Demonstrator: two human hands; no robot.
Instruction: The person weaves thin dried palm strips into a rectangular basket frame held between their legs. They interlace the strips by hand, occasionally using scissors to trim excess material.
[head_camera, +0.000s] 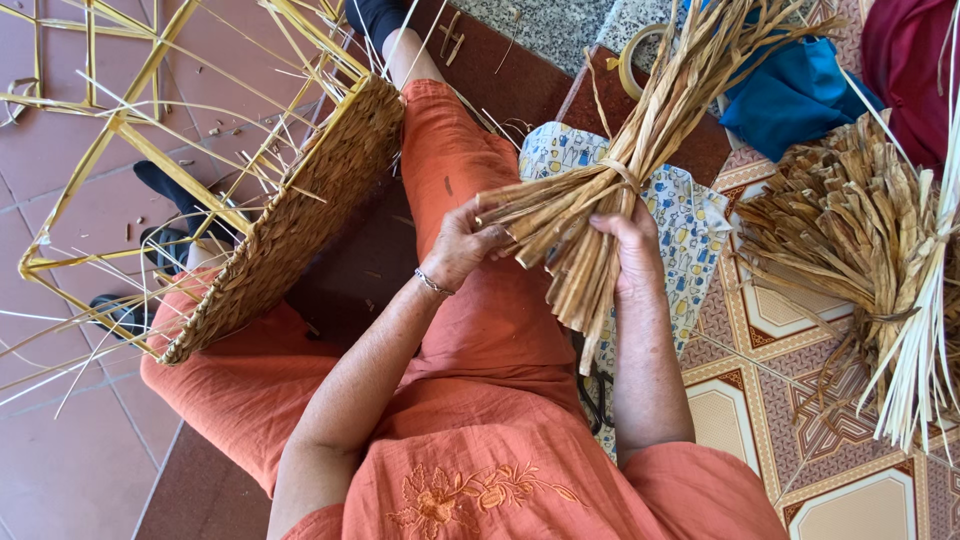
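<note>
Both hands, left hand (462, 245) and right hand (625, 240), are clenching a tied bundle of dry tan straw strips (590, 215) mid-frame over the orange lap, half-woven basket (290, 225) sitting upper left holding nothing.

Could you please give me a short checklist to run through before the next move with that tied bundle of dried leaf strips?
1. Left hand has hold of the strip ends of the bundle: ok.
2. Right hand grips the bundle just below its tie: ok.
3. Tie is wrapped round the bundle: ok; whether it is tight, cannot tell.
4. Half-woven basket rests against the left leg, within reach: ok.
5. Second bundle lies apart on the patterned mat, not tangled with the held one: ok.
6. Dark handles by the right forearm, perhaps scissors, mostly hidden: cannot tell.
</note>
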